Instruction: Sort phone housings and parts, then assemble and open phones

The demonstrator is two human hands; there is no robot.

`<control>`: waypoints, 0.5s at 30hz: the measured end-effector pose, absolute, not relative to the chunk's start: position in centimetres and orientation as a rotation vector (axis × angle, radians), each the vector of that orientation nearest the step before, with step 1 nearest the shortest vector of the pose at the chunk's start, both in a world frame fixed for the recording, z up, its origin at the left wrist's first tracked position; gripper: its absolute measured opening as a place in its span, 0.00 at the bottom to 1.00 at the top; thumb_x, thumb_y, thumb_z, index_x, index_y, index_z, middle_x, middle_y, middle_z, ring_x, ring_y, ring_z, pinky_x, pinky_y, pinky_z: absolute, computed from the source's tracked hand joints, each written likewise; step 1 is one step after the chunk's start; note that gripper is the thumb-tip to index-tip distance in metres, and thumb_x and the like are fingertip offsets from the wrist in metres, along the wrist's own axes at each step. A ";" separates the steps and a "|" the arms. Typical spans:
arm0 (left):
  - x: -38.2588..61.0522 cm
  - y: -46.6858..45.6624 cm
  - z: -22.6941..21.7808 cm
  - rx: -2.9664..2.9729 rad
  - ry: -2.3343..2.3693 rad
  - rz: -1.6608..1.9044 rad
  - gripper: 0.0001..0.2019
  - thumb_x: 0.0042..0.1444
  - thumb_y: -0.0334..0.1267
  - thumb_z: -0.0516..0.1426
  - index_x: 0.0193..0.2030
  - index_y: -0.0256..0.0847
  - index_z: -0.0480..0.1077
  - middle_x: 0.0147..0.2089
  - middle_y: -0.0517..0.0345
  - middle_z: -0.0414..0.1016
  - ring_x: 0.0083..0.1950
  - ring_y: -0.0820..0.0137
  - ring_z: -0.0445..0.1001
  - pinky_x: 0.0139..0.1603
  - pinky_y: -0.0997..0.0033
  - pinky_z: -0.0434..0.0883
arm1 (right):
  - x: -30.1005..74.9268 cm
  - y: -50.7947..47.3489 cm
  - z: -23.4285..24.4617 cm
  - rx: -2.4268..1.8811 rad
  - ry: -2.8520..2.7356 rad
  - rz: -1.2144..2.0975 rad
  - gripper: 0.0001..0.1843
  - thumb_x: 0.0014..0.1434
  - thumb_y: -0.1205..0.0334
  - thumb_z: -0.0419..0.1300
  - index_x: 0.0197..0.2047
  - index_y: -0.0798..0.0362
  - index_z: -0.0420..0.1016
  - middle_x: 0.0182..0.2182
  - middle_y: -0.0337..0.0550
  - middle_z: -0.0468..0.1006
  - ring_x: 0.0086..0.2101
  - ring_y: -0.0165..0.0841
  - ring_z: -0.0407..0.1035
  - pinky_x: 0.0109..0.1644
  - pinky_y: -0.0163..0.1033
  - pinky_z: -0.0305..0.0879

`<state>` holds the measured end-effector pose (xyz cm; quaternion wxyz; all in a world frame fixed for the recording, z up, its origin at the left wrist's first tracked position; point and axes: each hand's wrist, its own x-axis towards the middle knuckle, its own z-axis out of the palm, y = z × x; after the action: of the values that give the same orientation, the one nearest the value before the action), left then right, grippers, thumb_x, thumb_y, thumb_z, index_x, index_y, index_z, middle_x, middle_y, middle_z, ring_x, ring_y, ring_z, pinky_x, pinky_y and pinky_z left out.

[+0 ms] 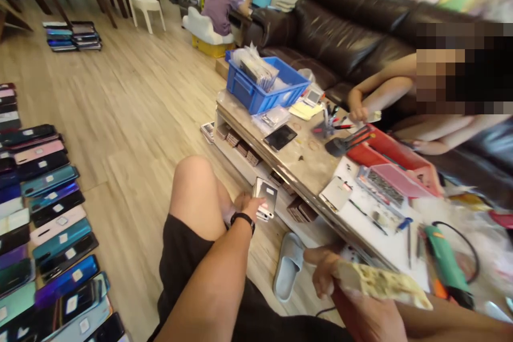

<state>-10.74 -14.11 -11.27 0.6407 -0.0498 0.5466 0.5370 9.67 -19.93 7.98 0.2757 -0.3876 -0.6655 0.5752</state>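
My left hand (248, 206) grips a smartphone (265, 197) with a dark back and silver edges, held above my bare knee. A black band circles that wrist. My right hand (326, 272) sits low at the bottom right, its fingers around a cream, yellow-speckled foam pad (380, 286). That pad overlaps the front edge of a low marble-topped table (288, 157). Part of the palm is hidden behind the pad. A white, phone-like object (352, 254) shows just beyond the fingers, too partly covered to identify.
Rows of smartphones (44, 214) lie on the wooden floor at the left. The table holds a blue plastic crate (264, 85), a red tray (385, 149) and a green power tool (444, 264). A co-worker's arm (380, 88) reaches over it. A slipper (288, 267) lies below.
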 end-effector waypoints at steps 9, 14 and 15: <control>-7.0 -20.3 -1.9 0.181 1.088 1.196 0.20 0.44 0.40 0.74 0.41 0.41 0.73 0.35 0.56 0.81 0.32 0.65 0.79 0.32 0.68 0.73 | 11.6 -19.0 10.3 -0.833 -1.089 1.428 0.10 0.56 0.52 0.77 0.32 0.48 0.85 0.28 0.41 0.80 0.30 0.32 0.72 0.34 0.37 0.72; -7.1 -21.4 3.6 0.438 0.990 0.951 0.26 0.34 0.40 0.76 0.43 0.40 0.78 0.39 0.50 0.84 0.35 0.63 0.80 0.36 0.69 0.72 | 15.1 -16.7 11.3 -0.883 -0.917 1.261 0.13 0.54 0.50 0.78 0.39 0.46 0.87 0.34 0.40 0.86 0.38 0.35 0.81 0.53 0.42 0.76; -7.1 -21.2 4.6 0.517 0.982 0.866 0.27 0.35 0.41 0.76 0.45 0.40 0.79 0.41 0.49 0.84 0.36 0.63 0.80 0.37 0.69 0.72 | 15.8 -16.4 11.3 -0.896 -0.902 1.248 0.14 0.54 0.48 0.78 0.39 0.46 0.87 0.35 0.41 0.87 0.41 0.37 0.81 0.55 0.44 0.75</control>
<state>-7.14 -21.17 4.63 0.7625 0.2376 0.4513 0.3981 15.83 -16.39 11.26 0.6288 -0.3908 -0.3939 0.5447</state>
